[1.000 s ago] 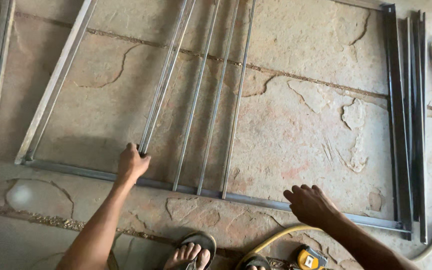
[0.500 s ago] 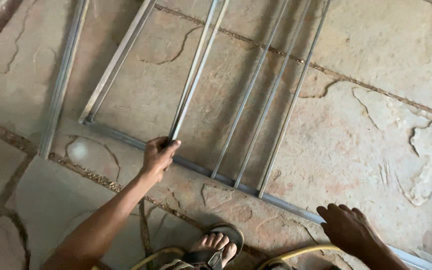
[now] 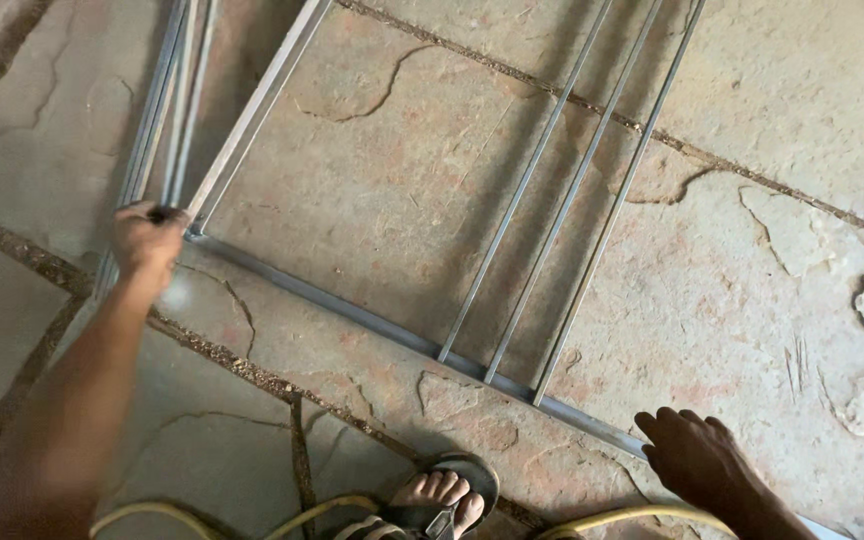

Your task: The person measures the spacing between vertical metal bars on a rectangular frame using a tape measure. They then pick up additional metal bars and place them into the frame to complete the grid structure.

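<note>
Hands (image 3: pixel 147 240) (image 3: pixel 697 460) on metal frame (image 3: pixel 352 315), left grip closed on rods (image 3: pixel 167 110).

Open stone floor (image 3: pixel 382 190) lies inside the metal frame (image 3: pixel 352 318), between its left rail and three thin rods (image 3: pixel 572 190). The rods leave only narrow gaps. A yellow hose (image 3: pixel 642 516) and sandalled foot (image 3: pixel 442 500) crowd the near edge.

metal frame (image 3: pixel 372 325) cut off top and right, yellow hose (image 3: pixel 642 517) cropped below
</note>
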